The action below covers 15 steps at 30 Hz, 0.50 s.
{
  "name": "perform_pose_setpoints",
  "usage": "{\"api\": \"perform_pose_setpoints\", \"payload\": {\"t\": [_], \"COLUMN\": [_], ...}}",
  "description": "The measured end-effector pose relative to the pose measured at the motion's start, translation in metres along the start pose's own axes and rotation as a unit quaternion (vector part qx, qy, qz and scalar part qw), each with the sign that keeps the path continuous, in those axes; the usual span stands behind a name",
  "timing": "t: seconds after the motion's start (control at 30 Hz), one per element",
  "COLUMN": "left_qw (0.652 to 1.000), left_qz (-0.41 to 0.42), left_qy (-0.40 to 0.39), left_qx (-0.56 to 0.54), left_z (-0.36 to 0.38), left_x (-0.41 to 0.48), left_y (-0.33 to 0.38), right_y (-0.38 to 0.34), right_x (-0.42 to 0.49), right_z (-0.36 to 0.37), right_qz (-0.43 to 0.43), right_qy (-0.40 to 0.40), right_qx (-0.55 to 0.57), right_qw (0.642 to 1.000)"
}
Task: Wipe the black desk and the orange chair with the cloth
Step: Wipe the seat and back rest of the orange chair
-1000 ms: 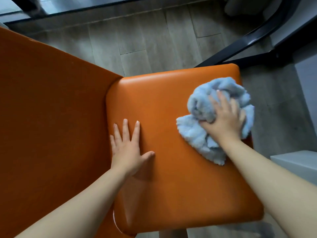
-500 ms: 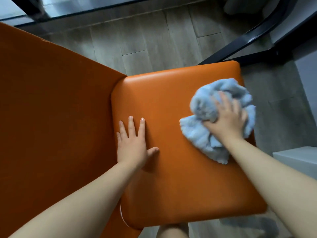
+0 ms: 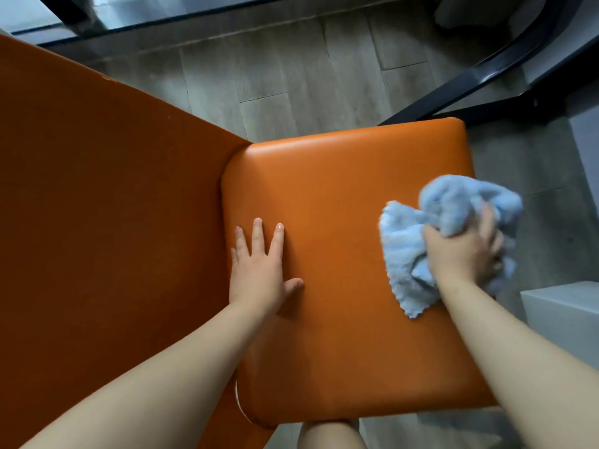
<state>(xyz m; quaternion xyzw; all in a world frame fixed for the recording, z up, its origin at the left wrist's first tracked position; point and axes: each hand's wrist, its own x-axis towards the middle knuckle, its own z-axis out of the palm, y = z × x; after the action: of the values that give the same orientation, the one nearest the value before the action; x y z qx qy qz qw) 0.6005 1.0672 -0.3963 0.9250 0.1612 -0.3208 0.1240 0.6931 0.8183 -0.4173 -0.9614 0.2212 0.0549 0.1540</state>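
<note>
Wiping the chair [image 3: 340,196], seat stage: right hand [image 3: 462,254] bunching the cloth [image 3: 418,254] at the seat's right edge, fingers [image 3: 486,228] curled into the folds and gripping a wad of it, with a loose flap spilling out toward the thumb side and lying on the seat. Left hand [image 3: 259,270] flat on the seat, fingers [image 3: 277,238] straight and slightly spread, tips pointing away from the body, little-finger side just beside the seam where seat meets backrest [image 3: 97,205]; likely bracing the chair. Judged well into the chair part, though how much of the seat is already wiped cannot be told; nothing here to show the desk's state, only dark frame bars [image 3: 470,82] beyond the fingertips, perhaps its legs. Next move probably calls for drawing the cloth from the right edge back across the bare middle toward the left hand, keeping pressure down through the palm, then lifting the left hand clear to cover the patch beneath it, and later the backrest. Counted: one chair, one cloth, two hands, one pale box [image 3: 564,306] on the floor [image 3: 291,76] outside the right wrist.
</note>
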Motion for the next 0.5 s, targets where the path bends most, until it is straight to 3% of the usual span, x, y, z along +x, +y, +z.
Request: {"api": "perform_pose_setpoints", "payload": {"t": [0.03,0.07,0.13,0.2,0.23,0.3,0.33,0.37,0.43,0.47,0.5], "left_qw": [1.000,1.000,0.999,1.000,1.000,1.000,0.999,0.999,0.999,0.999,0.999], "left_qz": [-0.002,-0.006,-0.007,0.007,0.016,0.028,0.031,0.033,0.035,0.033,0.032], "left_qy": [0.004,0.006,0.007,0.003,-0.001,-0.003,-0.001,0.002,0.006,0.006,0.007], "left_qx": [-0.012,-0.024,-0.038,-0.024,-0.016,-0.008,-0.011,-0.014,-0.022,-0.026,-0.029], "left_z": [-0.001,-0.001,0.002,0.004,0.006,0.008,0.009,0.009,0.010,0.010,0.009], "left_x": [-0.001,-0.002,-0.004,-0.007,-0.009,-0.011,-0.012,-0.012,-0.012,-0.013,-0.014], "left_y": [0.000,0.000,0.000,-0.001,-0.003,-0.008,-0.010,-0.011,-0.011,-0.010,-0.010], "right_y": [-0.003,-0.006,0.001,0.014,0.015,0.011,0.004,-0.003,-0.016,-0.021,-0.021], "right_x": [-0.010,-0.027,-0.064,-0.077,-0.062,-0.020,0.001,0.019,0.029,0.016,-0.006], "right_z": [-0.003,-0.005,0.003,0.015,0.017,0.014,0.007,0.001,-0.004,-0.004,-0.003], "right_qz": [0.061,0.059,-0.136,-0.383,-0.465,-0.511,-0.479,-0.392,-0.148,-0.077,-0.084], "right_qy": [0.004,0.005,-0.012,-0.047,-0.070,-0.052,-0.038,-0.038,-0.052,-0.049,-0.041], "right_qx": [-0.005,-0.028,-0.061,-0.101,-0.119,-0.150,-0.157,-0.144,-0.071,-0.055,-0.065], "right_qw": [0.998,0.998,0.989,0.917,0.874,0.844,0.863,0.908,0.985,0.994,0.994]}}
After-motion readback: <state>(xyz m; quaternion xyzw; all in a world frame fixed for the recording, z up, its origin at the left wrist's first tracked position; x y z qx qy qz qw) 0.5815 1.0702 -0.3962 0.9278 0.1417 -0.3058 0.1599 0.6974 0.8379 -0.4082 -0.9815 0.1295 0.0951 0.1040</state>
